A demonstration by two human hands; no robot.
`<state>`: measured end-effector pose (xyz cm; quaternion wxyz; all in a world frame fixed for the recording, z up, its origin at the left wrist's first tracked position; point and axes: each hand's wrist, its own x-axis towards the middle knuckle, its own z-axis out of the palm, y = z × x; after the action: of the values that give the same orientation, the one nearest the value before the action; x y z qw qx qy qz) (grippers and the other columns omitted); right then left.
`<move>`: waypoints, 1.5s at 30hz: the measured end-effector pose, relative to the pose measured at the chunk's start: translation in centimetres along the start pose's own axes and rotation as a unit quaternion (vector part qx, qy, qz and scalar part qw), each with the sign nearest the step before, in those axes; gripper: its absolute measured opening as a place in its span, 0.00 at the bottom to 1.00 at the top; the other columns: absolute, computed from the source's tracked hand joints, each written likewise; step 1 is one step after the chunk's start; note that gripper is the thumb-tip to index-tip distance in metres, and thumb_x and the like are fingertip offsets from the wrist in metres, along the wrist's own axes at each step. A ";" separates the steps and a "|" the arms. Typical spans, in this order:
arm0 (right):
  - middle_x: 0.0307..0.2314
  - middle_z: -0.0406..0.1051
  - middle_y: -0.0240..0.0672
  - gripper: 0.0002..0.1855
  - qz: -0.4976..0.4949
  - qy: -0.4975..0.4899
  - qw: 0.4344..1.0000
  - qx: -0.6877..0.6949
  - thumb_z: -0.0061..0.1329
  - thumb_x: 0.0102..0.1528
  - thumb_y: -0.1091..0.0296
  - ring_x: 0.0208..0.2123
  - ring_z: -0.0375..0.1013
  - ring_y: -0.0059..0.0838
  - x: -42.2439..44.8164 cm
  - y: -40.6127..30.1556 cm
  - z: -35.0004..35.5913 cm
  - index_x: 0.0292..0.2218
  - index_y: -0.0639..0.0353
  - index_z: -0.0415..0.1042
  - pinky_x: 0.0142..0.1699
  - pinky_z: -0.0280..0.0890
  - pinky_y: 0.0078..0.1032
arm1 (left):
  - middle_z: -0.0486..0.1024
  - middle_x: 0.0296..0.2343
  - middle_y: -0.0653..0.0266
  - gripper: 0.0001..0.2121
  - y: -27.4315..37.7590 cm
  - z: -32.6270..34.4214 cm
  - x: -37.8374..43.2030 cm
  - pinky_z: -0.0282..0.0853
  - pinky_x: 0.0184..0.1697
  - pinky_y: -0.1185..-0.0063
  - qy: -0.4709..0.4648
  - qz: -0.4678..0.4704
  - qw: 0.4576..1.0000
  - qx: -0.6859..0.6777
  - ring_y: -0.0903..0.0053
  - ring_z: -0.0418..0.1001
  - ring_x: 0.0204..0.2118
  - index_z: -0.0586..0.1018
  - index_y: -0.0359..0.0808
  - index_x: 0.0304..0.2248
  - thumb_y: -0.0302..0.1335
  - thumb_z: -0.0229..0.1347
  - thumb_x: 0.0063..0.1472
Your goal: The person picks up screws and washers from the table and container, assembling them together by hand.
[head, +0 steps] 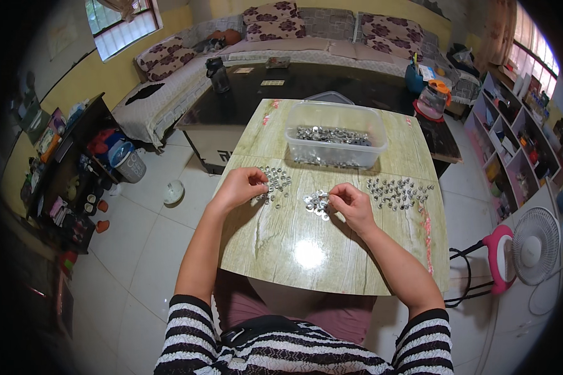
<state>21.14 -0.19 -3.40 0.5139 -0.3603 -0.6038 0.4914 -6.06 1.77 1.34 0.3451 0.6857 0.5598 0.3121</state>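
Observation:
My left hand (pixel 241 187) is at the left edge of a loose group of small metal nuts (pixel 277 178), thumb and fingertips together. Whether a nut sits between those fingertips is hidden. My right hand (pixel 354 206) pinches a small metal piece, seemingly a bolt (pixel 324 195), just over a pile of flat metal washers (pixel 315 206). To the right of that hand, many short metal bolts (pixel 396 193) are spread, several of them standing on their heads. Behind the groups stands a clear plastic tub (pixel 335 158) partly filled with mixed metal hardware.
Everything lies on a wood-patterned table (pixel 262 248). A dark coffee table (pixel 323 77) adjoins its far side, with a dark bottle (pixel 217 75) and an orange-lidded jug (pixel 434 99). At right are a pink-backed chair (pixel 499 260) and a white fan (pixel 534 246).

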 end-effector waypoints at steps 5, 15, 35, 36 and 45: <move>0.20 0.68 0.28 0.05 -0.002 -0.002 1.000 -0.022 0.47 0.48 0.74 0.21 0.66 0.13 0.2 0.2 0.0 0.28 0.65 0.67 0.27 0.62 0.12 | 0.71 0.20 0.69 0.07 0.2 1.9 0.1 0.64 0.27 0.86 -0.013 0.016 1.000 0.006 0.86 0.67 0.23 0.75 0.32 0.25 0.24 0.59 0.44; 0.20 0.67 0.29 0.05 -0.015 -0.013 0.999 -0.040 0.46 0.49 0.74 0.22 0.66 0.14 0.2 0.3 -0.1 0.29 0.65 0.66 0.27 0.63 0.13 | 0.70 0.20 0.65 0.08 0.0 2.2 0.6 0.65 0.27 0.83 -0.015 0.047 0.987 0.155 0.81 0.68 0.22 0.75 0.33 0.23 0.26 0.59 0.41; 0.23 0.68 0.28 0.07 -0.012 -0.012 1.000 -0.011 0.47 0.49 0.73 0.24 0.67 0.13 0.1 0.3 -0.1 0.31 0.66 0.67 0.29 0.63 0.12 | 0.71 0.29 0.66 0.13 3.0 9.6 1.0 0.66 0.35 0.86 -0.145 0.061 0.958 -0.240 0.85 0.69 0.30 0.70 0.30 0.36 0.24 0.55 0.50; 0.23 0.68 0.28 0.07 -0.011 -0.010 1.000 -0.012 0.47 0.49 0.73 0.24 0.67 0.13 0.1 0.3 -0.1 0.31 0.66 0.67 0.29 0.63 0.12 | 0.71 0.29 0.66 0.12 3.0 9.6 0.9 0.67 0.35 0.85 -0.139 0.061 0.956 -0.250 0.85 0.69 0.31 0.71 0.30 0.35 0.23 0.55 0.50; 0.23 0.68 0.28 0.06 0.001 -0.013 1.000 -0.021 0.46 0.49 0.74 0.24 0.66 0.13 0.2 0.3 0.0 0.30 0.66 0.67 0.29 0.63 0.12 | 0.72 0.25 0.68 0.10 2.0 9.7 0.9 0.66 0.33 0.87 -0.106 0.052 0.953 -0.278 0.87 0.69 0.28 0.73 0.31 0.32 0.27 0.56 0.49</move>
<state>21.14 0.03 -3.61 0.4978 -0.3657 -0.6202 0.4836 3.07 1.16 -2.49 0.5625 0.6199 0.3750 0.3985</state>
